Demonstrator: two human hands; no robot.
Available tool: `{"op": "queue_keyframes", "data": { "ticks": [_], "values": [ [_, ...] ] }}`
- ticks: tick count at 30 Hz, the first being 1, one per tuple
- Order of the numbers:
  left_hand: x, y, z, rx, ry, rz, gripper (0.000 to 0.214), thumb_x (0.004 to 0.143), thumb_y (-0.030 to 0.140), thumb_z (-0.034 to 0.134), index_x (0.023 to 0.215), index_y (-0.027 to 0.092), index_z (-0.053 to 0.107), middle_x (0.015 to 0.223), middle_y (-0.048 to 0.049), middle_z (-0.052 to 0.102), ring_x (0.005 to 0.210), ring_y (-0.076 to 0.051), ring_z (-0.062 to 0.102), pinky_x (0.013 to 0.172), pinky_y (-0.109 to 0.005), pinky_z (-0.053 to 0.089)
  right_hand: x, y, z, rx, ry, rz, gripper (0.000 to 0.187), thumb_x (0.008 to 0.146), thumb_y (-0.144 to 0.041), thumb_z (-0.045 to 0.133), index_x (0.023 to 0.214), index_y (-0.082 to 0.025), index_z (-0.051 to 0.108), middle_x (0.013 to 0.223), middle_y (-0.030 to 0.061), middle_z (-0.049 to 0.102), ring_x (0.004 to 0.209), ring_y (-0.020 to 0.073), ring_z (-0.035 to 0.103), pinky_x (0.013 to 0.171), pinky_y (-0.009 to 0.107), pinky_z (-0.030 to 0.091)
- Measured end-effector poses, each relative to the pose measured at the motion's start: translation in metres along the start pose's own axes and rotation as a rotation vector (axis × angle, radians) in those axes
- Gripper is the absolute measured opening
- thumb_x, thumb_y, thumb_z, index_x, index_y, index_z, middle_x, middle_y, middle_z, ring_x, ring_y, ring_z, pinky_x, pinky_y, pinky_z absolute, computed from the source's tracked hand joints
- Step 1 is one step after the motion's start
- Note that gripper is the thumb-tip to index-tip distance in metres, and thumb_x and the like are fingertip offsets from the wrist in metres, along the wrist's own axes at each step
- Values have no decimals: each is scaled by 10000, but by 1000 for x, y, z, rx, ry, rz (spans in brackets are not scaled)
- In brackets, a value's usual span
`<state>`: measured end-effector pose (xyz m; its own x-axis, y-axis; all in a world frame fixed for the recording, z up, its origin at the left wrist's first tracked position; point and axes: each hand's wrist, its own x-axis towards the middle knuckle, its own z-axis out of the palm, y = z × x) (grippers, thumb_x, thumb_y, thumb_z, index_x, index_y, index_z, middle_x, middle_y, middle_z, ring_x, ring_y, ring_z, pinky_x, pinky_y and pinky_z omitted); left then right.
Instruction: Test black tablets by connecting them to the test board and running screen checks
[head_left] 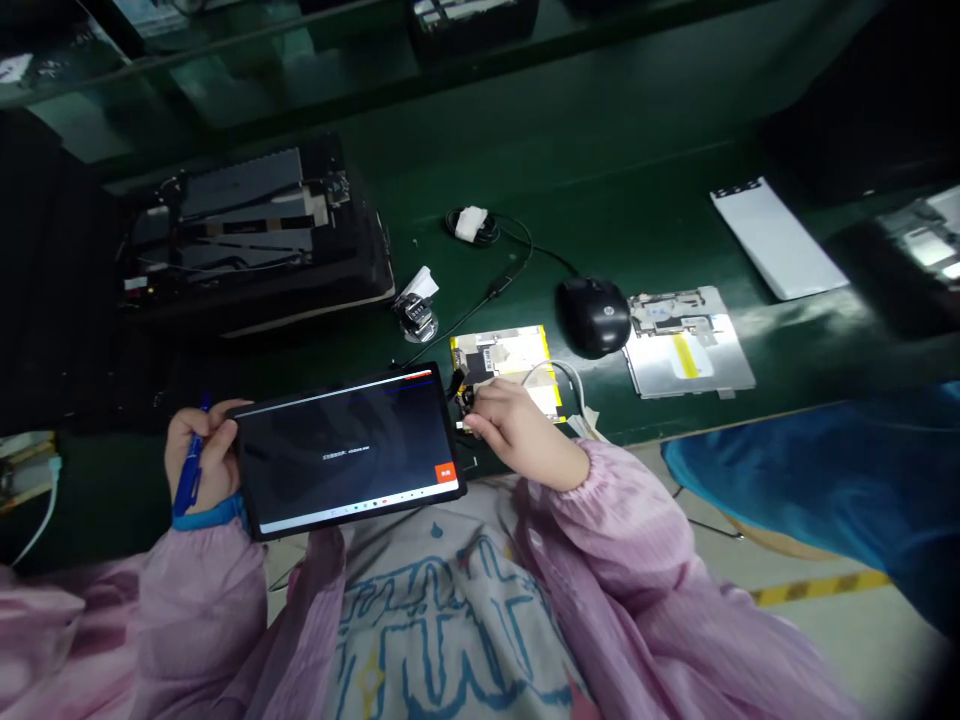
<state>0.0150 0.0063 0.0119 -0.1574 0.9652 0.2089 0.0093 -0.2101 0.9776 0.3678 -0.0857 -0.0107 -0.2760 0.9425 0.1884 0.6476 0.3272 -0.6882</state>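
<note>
A black tablet [345, 450] with a dark lit screen and an orange button rests over my lap at the green bench's edge. My left hand [196, 462] grips its left edge and also holds a blue pen [189, 478] between the fingers. My right hand [504, 420] is closed at the tablet's right edge, pinching a small dark connector with a white cable [559, 375] leading away. Just behind that hand lies a yellow-edged part [504, 352] on the bench.
A black mouse [594, 315] and a silver metal plate [690, 342] lie to the right. An opened device in a black tray [251, 240] sits at the back left. A white sheet [776, 238] lies far right. A blue-sleeved person [825, 480] is on my right.
</note>
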Motion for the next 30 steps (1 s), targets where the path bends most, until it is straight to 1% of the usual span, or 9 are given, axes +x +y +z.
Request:
{"op": "queue_keyframes", "data": {
  "ticks": [6, 14, 18, 20, 24, 30],
  "values": [
    [3, -3, -2, 22, 0, 47, 441, 556, 180, 797, 703, 194, 381, 758, -20, 739, 677, -157, 653, 644, -262, 492, 5, -3, 0, -60, -86, 67, 389, 983, -316, 374, 692, -166, 585, 719, 57, 539, 735, 190, 421, 691, 336, 295],
    [5, -9, -13, 154, -63, 111, 421, 629, 247, 796, 726, 195, 390, 806, -28, 737, 742, -178, 677, 668, -272, 482, 4, -13, 1, -45, -112, 160, 355, 977, -293, 404, 716, -166, 609, 744, 54, 559, 789, 194, 430, 730, 346, 267],
    [4, -8, -13, 210, -74, 143, 422, 662, 298, 792, 722, 195, 387, 820, -29, 733, 745, -164, 674, 672, -267, 477, 6, -21, 6, -88, -141, 193, 332, 970, -284, 427, 719, -165, 608, 772, 55, 580, 809, 198, 428, 729, 354, 247],
    [4, -7, -12, 225, -70, 140, 432, 667, 320, 791, 714, 194, 380, 820, -24, 728, 740, -153, 669, 678, -263, 472, 6, -24, 10, -103, -134, 214, 322, 966, -272, 433, 714, -166, 602, 778, 56, 585, 821, 202, 434, 731, 355, 246],
    [1, -5, -9, 262, -47, 144, 455, 671, 371, 786, 709, 197, 368, 811, -18, 715, 741, -155, 663, 701, -285, 474, 6, -28, 18, -120, -70, 254, 324, 964, -256, 426, 692, -170, 580, 780, 60, 581, 827, 209, 449, 729, 353, 256],
    [-2, -3, -7, 268, -38, 126, 465, 689, 403, 781, 711, 198, 364, 811, -23, 702, 742, -159, 657, 717, -299, 470, 5, -28, 23, -134, -29, 237, 327, 960, -252, 422, 665, -181, 545, 772, 62, 569, 813, 217, 455, 703, 358, 265]
  ]
}}
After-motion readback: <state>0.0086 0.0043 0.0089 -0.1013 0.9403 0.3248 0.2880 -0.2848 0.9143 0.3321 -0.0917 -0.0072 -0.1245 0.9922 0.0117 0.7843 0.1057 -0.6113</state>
